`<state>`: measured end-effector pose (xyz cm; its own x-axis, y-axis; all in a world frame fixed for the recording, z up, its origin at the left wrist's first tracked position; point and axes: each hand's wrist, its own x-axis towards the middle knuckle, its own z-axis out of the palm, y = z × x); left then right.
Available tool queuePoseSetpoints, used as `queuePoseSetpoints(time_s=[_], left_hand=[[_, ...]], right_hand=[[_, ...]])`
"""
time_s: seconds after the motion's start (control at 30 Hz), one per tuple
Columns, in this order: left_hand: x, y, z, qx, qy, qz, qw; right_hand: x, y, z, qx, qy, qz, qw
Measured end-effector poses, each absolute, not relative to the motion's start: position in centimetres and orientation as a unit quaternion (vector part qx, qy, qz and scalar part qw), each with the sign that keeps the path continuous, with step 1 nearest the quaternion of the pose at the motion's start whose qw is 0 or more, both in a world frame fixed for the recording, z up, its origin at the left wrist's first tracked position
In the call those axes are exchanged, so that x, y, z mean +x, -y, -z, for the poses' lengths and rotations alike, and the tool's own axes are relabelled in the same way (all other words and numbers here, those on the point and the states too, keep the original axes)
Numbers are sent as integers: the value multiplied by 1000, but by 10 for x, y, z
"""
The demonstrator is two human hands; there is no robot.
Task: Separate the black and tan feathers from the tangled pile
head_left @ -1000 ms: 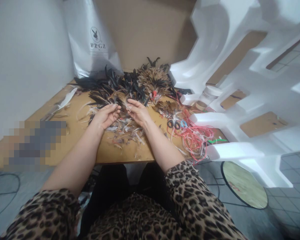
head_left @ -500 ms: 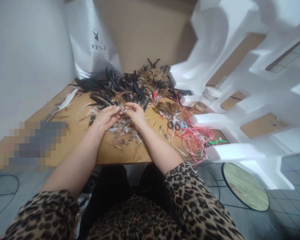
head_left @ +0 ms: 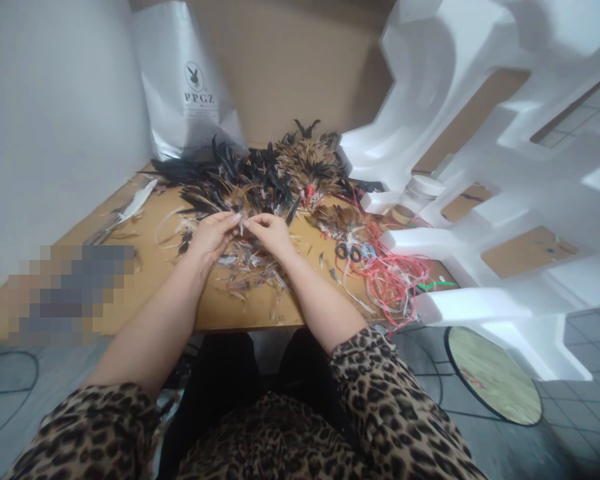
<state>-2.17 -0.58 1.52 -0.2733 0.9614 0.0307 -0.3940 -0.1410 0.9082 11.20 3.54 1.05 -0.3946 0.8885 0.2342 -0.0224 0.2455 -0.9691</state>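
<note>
Fingertips nearly meeting, my left hand (head_left: pixel 213 235) and my right hand (head_left: pixel 269 231) pinch a small brown feather bundle (head_left: pixel 237 200) above the table's middle. Its pale lower end shows between them. Behind my hands lie long black feathers (head_left: pixel 220 163), and a tan and black feather bunch (head_left: pixel 307 163) with a red wrapping stands to their right. Loose feather scraps (head_left: pixel 247 267) are scattered beneath my hands. A smaller brown bunch (head_left: pixel 339 219) rests right of my right hand, beside black scissor handles (head_left: pixel 349 252).
Tangled red and white strings (head_left: pixel 393 277) lie at the table's right. White foam pieces (head_left: pixel 460 300) stick out over that side, near a clear jar (head_left: pixel 423 188). A white bag (head_left: pixel 185 87) stands at the back left, and a white feather (head_left: pixel 139 200) lies left.
The fingers of both hands have drawn closer together around the base of the small feather bundle. My right hand's fingertips have shifted slightly left and down.
</note>
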Motion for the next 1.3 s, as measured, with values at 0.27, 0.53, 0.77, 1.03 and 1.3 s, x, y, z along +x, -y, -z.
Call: queuePoseSetpoints(time_s=[0.27, 0.53, 0.77, 1.03, 1.3], left_hand=[[-21, 5, -11, 356, -406, -668, 512], [-22, 6, -13, 305, -353, -670, 578], [-21, 11, -20, 252, -364, -573, 690], [-25, 10, -15, 237, -350, -556, 716], [-25, 10, -18, 270, -365, -561, 693]], right_hand=[[112, -33, -19, -332, 542, -656, 405], [114, -33, -23, -298, 522, -670, 436], [116, -36, -21, -256, 534, -662, 459], [114, -36, -19, -249, 563, -630, 474], [113, -40, -14, -269, 565, -620, 474]])
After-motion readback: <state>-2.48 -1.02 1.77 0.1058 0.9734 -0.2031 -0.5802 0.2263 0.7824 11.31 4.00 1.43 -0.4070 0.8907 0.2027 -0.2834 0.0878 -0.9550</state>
